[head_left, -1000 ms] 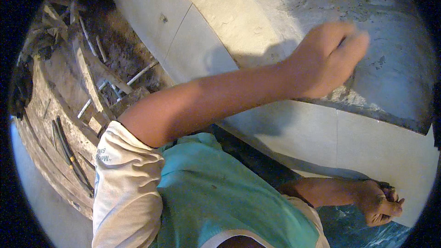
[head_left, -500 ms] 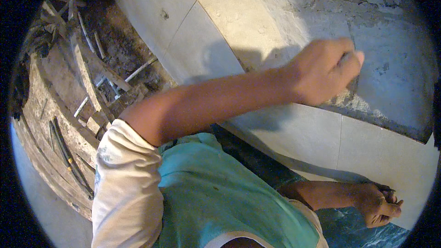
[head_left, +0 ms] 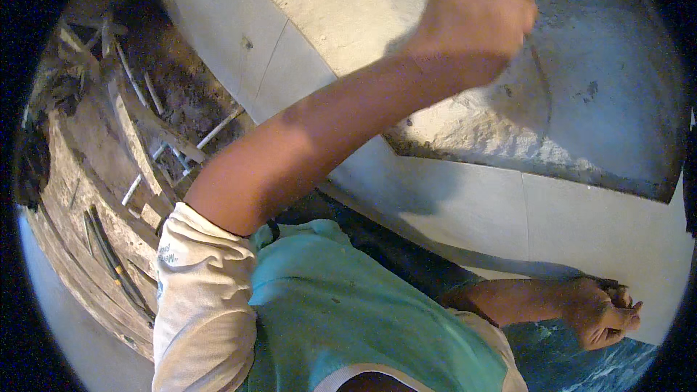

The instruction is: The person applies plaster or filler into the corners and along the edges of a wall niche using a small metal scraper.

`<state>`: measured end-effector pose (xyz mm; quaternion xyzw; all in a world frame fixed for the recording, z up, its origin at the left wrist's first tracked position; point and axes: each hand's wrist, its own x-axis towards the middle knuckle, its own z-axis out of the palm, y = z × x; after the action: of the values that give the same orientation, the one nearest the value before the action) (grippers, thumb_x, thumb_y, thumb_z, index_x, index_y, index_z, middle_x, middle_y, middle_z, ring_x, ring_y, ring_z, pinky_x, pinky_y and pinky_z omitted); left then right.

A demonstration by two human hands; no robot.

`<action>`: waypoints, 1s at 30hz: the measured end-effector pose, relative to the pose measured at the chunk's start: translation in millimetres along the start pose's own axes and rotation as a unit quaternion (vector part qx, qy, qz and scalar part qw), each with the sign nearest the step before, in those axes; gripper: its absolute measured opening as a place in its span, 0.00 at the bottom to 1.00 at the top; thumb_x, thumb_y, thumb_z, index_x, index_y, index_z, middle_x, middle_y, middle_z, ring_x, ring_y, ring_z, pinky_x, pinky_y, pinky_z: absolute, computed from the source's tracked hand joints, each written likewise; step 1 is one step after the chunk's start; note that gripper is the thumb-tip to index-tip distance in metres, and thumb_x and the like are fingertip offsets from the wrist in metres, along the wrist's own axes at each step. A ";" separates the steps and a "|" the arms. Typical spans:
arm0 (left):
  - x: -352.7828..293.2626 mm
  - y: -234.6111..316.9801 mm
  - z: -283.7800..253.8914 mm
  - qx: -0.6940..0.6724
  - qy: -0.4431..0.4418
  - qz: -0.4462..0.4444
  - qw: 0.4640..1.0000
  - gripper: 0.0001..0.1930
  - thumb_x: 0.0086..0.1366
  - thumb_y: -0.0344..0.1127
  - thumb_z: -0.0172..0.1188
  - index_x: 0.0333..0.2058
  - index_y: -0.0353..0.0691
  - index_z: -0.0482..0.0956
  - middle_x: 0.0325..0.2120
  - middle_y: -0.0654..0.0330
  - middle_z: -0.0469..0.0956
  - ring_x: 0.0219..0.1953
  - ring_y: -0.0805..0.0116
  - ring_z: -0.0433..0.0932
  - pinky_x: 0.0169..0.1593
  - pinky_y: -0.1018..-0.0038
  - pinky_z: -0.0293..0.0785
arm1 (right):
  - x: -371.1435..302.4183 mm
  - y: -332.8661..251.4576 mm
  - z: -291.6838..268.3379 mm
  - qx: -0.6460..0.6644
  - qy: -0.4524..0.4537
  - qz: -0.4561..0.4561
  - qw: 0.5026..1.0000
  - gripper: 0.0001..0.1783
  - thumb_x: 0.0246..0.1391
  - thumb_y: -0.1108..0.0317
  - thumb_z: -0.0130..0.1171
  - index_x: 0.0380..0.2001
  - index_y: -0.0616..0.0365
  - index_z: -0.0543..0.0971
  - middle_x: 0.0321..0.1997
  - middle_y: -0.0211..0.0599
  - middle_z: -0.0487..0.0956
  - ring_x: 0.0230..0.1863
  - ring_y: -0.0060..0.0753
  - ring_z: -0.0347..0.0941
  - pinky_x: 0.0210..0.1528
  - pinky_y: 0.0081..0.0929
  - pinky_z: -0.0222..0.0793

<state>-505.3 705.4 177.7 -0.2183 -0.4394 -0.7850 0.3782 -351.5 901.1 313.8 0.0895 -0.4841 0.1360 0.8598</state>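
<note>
Rough, cracked cement surface [head_left: 577, 94], bright cream, shaded grey

Small print on a pale sleeve

From my end of the feed, I find lettering on the loose, cream-coloured cloth sleeve [head_left: 207, 312] on the person's left arm. The small, dark blue-grey print [head_left: 168, 255] sits on the sleeve's outer side, near the hem, and appears upside down to me, bent by the folds. Just below it I see a faint bluish mark [head_left: 160, 289] at the sleeve's edge, too blurred for me to tell whether it is lettering.
</note>
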 end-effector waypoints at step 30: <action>-19.0 15.4 -100.3 0.426 -0.049 -0.195 0.882 0.22 0.64 0.46 0.45 0.23 0.32 0.73 0.15 0.54 0.72 0.20 0.69 0.72 0.27 0.70 0.69 | 3.2 18.3 -13.9 0.049 -0.073 0.101 0.991 0.18 0.61 0.58 0.43 0.32 0.65 0.71 0.12 0.19 0.62 0.11 0.08 0.51 0.13 0.06 0.56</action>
<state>-482.5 622.2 120.9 0.0158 -0.7831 -0.5683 0.2519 -344.6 922.9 309.8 0.0916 -0.5445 0.2393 0.7986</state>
